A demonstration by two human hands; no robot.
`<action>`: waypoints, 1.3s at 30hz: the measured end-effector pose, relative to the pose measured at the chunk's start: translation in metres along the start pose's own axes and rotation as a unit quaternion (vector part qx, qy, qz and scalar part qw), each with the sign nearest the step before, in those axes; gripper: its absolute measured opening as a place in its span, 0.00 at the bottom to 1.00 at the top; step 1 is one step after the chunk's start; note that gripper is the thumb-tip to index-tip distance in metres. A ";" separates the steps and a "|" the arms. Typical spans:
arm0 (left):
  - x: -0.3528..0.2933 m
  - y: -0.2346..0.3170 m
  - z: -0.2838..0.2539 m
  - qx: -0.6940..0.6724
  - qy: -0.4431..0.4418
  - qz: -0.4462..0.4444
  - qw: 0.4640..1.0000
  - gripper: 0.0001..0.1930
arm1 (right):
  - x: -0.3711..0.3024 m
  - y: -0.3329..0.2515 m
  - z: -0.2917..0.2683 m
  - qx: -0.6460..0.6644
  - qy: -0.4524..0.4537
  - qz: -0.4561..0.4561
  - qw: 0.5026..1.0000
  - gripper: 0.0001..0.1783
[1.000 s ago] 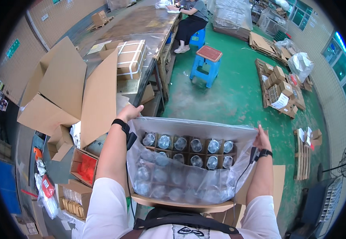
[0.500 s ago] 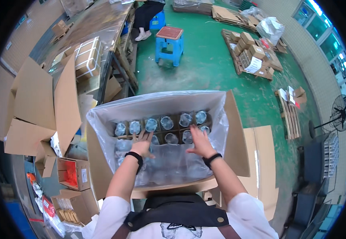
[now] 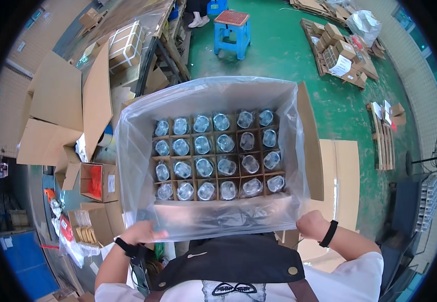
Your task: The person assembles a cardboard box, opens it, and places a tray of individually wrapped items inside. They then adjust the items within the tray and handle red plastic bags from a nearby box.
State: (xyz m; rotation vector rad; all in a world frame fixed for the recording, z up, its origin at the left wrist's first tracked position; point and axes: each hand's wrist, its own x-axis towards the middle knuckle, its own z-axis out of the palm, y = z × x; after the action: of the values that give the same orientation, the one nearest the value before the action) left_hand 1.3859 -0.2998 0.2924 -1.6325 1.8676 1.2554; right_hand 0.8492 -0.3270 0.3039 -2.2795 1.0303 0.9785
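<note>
from the head camera, the left hand (image 3: 140, 232) and right hand (image 3: 313, 224) each pinch the near edge of the clear plastic bag liner (image 3: 213, 221) at the front of the big brown cardboard box (image 3: 313, 151). shiny metal parts (image 3: 216, 153) sit in a card grid inside. this looks like fixing the liner; next it likely needs an even pull.

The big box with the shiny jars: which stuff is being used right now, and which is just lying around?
In use:
- box
- clear bag lining it
- jars in the dividers
- left hand and right hand, at the bag's near edge

Lying about:
- blue stool
- empty cartons
- small boxes on a pallet
</note>
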 end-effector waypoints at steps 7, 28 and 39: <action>-0.009 0.052 -0.058 -0.180 0.379 -0.090 0.903 0.22 | 0.033 -0.022 -0.127 0.317 0.456 -0.009 0.831 0.16; 0.330 0.409 -0.145 0.170 0.383 0.318 0.850 0.25 | 0.041 0.003 0.039 0.394 0.589 0.272 0.651 0.05; 0.342 0.443 -0.177 0.312 0.272 0.297 0.860 0.32 | -0.006 0.023 0.071 0.412 0.671 0.194 0.585 0.10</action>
State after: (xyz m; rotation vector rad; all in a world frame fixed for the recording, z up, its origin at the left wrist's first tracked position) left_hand 0.9344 -0.6740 0.2992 -1.1317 2.8725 0.2229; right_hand 0.7987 -0.2937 0.2597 -1.5967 1.9405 -1.3124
